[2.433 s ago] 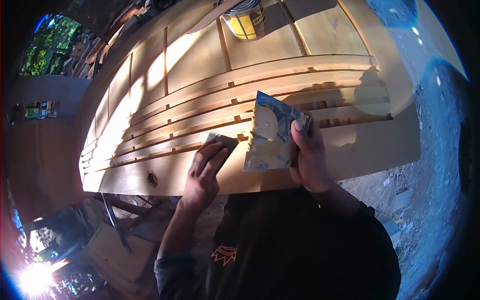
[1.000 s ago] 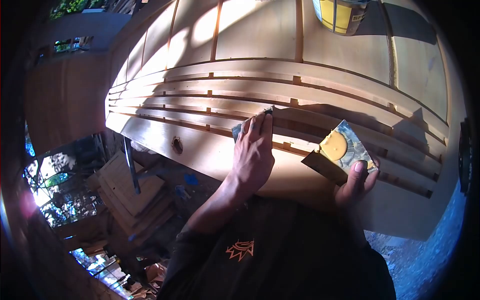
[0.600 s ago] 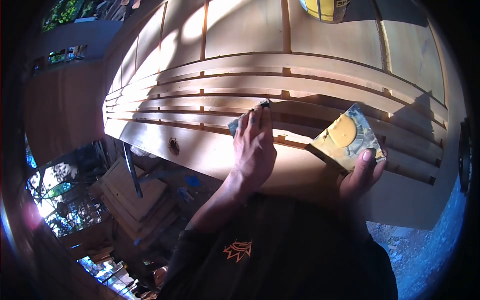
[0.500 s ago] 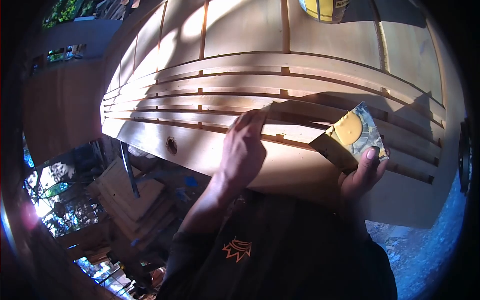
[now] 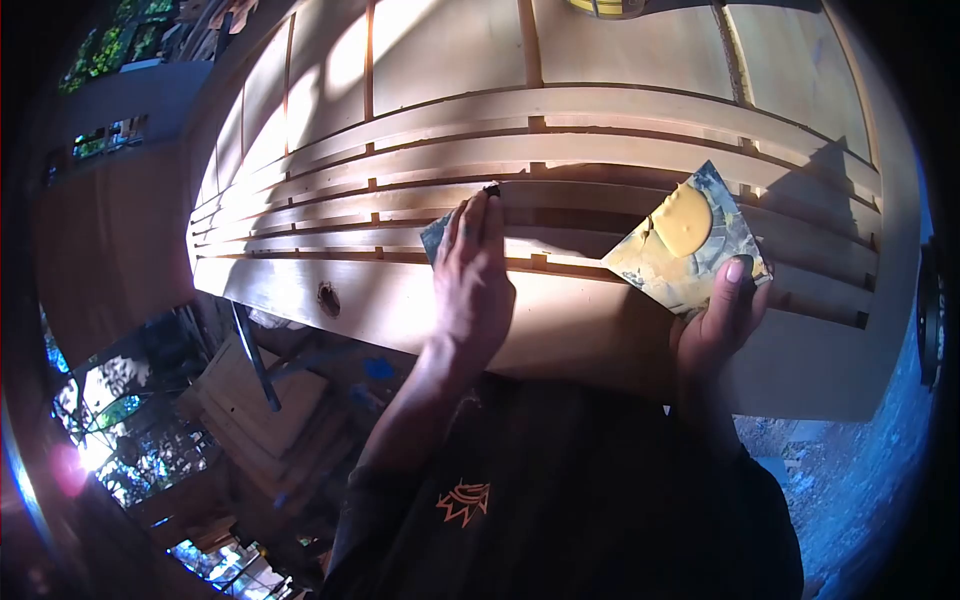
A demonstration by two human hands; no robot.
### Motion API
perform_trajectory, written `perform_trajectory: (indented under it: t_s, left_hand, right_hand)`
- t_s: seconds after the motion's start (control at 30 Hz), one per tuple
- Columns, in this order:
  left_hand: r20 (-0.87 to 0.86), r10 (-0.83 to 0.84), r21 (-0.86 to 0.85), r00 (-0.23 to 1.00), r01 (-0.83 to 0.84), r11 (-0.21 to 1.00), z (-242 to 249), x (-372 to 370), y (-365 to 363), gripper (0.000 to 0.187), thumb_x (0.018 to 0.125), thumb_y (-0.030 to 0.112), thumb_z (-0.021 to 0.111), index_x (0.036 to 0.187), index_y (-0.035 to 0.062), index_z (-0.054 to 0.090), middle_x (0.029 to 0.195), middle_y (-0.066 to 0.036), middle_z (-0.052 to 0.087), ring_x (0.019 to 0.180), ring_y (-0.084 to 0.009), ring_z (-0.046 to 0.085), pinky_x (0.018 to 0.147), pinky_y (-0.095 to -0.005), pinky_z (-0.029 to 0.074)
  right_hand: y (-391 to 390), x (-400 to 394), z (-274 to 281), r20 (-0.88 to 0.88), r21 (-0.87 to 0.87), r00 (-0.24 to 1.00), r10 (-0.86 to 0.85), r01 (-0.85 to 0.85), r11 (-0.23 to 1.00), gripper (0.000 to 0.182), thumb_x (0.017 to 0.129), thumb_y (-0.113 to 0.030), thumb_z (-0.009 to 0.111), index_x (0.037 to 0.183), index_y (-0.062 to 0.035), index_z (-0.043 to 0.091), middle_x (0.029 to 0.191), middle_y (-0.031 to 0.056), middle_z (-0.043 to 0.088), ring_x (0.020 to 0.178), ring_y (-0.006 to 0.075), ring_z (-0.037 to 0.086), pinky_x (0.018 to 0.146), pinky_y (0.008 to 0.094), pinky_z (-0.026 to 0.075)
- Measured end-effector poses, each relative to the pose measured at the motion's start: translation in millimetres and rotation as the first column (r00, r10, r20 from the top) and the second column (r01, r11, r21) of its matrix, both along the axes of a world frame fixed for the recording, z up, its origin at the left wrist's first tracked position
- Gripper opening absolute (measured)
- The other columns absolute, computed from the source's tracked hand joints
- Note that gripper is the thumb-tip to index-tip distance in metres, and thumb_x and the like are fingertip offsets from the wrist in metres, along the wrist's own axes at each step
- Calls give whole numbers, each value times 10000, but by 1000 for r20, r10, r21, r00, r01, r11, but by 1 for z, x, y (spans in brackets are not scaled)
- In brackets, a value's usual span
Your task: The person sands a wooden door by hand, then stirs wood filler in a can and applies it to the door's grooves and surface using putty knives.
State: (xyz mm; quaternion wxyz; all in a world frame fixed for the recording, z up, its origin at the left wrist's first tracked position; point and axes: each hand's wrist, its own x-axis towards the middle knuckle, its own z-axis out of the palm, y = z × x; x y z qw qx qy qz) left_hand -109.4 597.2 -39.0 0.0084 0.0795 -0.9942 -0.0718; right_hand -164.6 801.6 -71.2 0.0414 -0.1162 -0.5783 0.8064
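My left hand (image 5: 470,275) is closed on a thin, dark flat spreader (image 5: 432,240), whose corner sticks out to the left of the fingers. Its fingertips are right at the slats of a wooden panel (image 5: 590,300), and the fingers hide most of the spreader. At the right, my right hand (image 5: 728,305) grips a square, stained putty board (image 5: 650,262) by its lower corner, thumb on top. A thick round blob of yellow putty (image 5: 684,220) sits on the upper part of that board, which is tilted above the slats.
A yellow can (image 5: 608,8) stands on the panel at the top edge of view. Below the panel on the left are stacked wooden boards (image 5: 250,400) and a dark metal leg (image 5: 256,355). A round hole (image 5: 328,298) pierces the panel's near rail.
My left hand has shifted slightly left and turned, so the spreader's corner now shows. The putty board tilts more toward me. The whole view has moved a little, with the can higher.
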Motion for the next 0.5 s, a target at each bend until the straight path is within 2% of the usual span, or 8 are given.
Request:
perform_trajectory:
  t_s: [0.03, 0.17, 0.2, 0.23, 0.3, 0.33, 0.37, 0.5]
  left_hand:
    - [-3, -20, -97, 1000, 20, 995, -8, 1, 7, 524, 699, -103, 464, 1223, -88, 456, 1197, -239, 513, 1148, -387, 468, 1006, -401, 371]
    - [118, -88, 241, 989, 58, 969, 19, 8, 0, 508, 685, -127, 434, 1188, -80, 495, 1185, -235, 523, 1145, -353, 486, 997, -401, 385]
    - [104, -61, 251, 993, 33, 967, 26, 9, -4, 503, 673, -143, 421, 1163, -78, 515, 1189, -234, 524, 1135, -348, 495, 993, -405, 384]
    - [7, -58, 218, 998, 55, 974, 18, 11, -16, 522, 669, -147, 425, 1181, -76, 499, 1189, -237, 523, 1125, -361, 493, 984, -415, 387]
    - [-51, -22, 86, 998, 26, 996, 10, 4, -29, 547, 667, -143, 437, 1208, -74, 476, 1189, -236, 521, 1128, -374, 482, 981, -419, 384]
    - [13, 24, 99, 1000, -25, 995, -2, 3, -28, 572, 661, -139, 453, 1230, -73, 455, 1210, -234, 502, 1142, -382, 464, 986, -425, 377]
    - [-13, 7, -18, 1000, -7, 1000, -14, 4, -17, 577, 653, -137, 459, 1226, -75, 462, 1239, -228, 478, 1161, -377, 449, 994, -426, 371]
    - [29, -91, 181, 995, 84, 980, 10, 2, 13, 577, 648, -136, 451, 1221, -69, 474, 1246, -223, 470, 1180, -351, 441, 1008, -412, 365]
  right_hand:
    - [0, -1, -1, -11, -9, 1000, 1, -1, 1000, 299, 937, -191, 493, 1140, 23, 441, 1054, 111, 536, 954, 169, 530, 849, 305, 436]
    - [1, -1, -3, -24, -37, 1000, -2, 1, 999, 295, 931, -190, 505, 1124, 28, 456, 1040, 108, 547, 954, 162, 533, 853, 301, 437]
    - [-1, -2, -5, -27, -39, 1000, -14, 12, 999, 298, 930, -190, 506, 1127, 28, 455, 1042, 108, 548, 956, 162, 534, 853, 300, 437]
    - [-1, -1, -5, -18, -39, 999, -28, 28, 999, 301, 930, -190, 507, 1129, 29, 454, 1044, 109, 548, 959, 162, 534, 854, 300, 437]
    - [1, 1, -4, -14, -59, 1000, -5, 4, 998, 310, 929, -190, 508, 1140, 30, 452, 1052, 110, 550, 967, 166, 534, 859, 301, 435]
    - [1, -1, -3, -28, -71, 1000, 1, -3, 997, 311, 929, -190, 508, 1141, 30, 452, 1050, 110, 551, 964, 167, 535, 858, 301, 434]
    - [1, -1, -3, -41, -81, 999, 11, -14, 997, 311, 930, -191, 507, 1142, 30, 452, 1049, 109, 552, 962, 167, 536, 858, 301, 434]
    - [4, 1, -8, -46, -25, 999, 22, -23, 999, 315, 931, -213, 516, 1126, 29, 464, 1019, 102, 563, 930, 154, 542, 829, 285, 434]
